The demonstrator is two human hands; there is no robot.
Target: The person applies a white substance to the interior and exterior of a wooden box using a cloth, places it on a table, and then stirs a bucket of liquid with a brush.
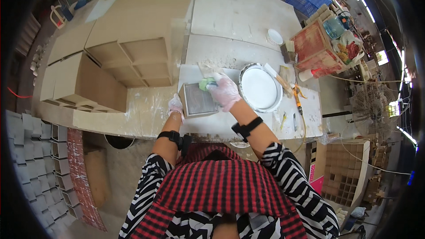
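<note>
A shallow wooden box [185, 105] with a smeared grey inside lies on the white-stained worktable in front of me. My left hand [175, 105], in a thin pale glove, grips the box at its left side. My right hand [225, 92], gloved and white-smeared, is closed on a green sponge [206, 83] over the far edge of the box. To the right of that hand stands a round tub [260, 87] of white paint with a spattered rim. A flat brush [280, 81] with a wooden handle leans at the tub's right side.
Plain board boxes [102, 82] are stacked at the left of the table. An orange air gun [299, 95] with a hose lies at the right, near a red-stained crate [316, 46]. A white bowl [274, 36] sits farther back. Grey boxes [42, 168] fill the lower left.
</note>
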